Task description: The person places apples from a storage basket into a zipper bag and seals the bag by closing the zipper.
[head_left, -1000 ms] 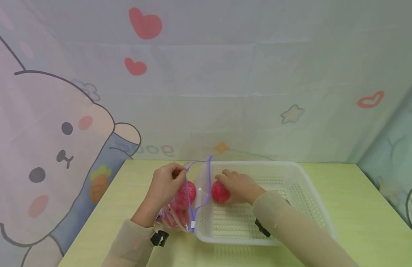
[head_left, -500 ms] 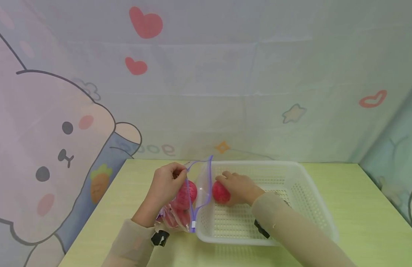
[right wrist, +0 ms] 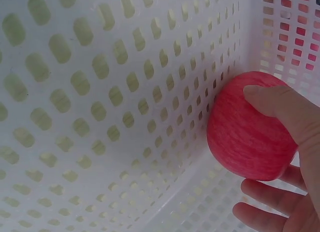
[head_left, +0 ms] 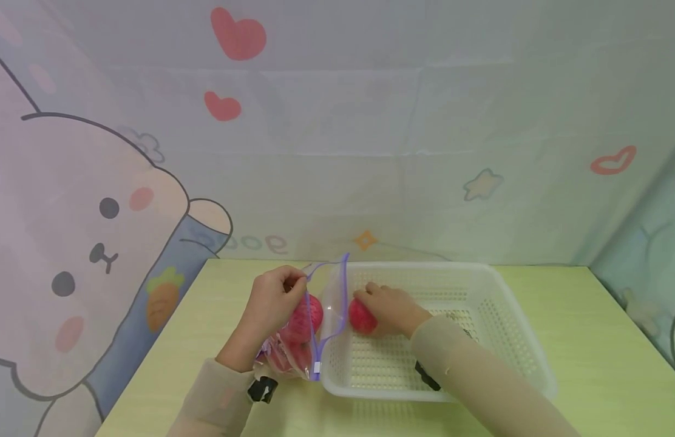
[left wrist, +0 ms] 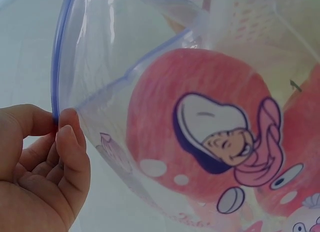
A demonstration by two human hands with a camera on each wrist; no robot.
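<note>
— What's the left hand point(head_left: 272, 300) doing?
— Its grip pinches the blue zip edge of the clear bag point(head_left: 315, 315), with apples inside just below.
— And the right hand point(head_left: 389, 308)?
— Grasping a red apple point(head_left: 359, 317) inside the white basket point(head_left: 496, 340), against the wall nearest the bag, on the green surface point(head_left: 605, 364).

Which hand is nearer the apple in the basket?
Right. The right hand grips the apple in the basket; the left hand is outside the basket, pinching the bag rim.
</note>
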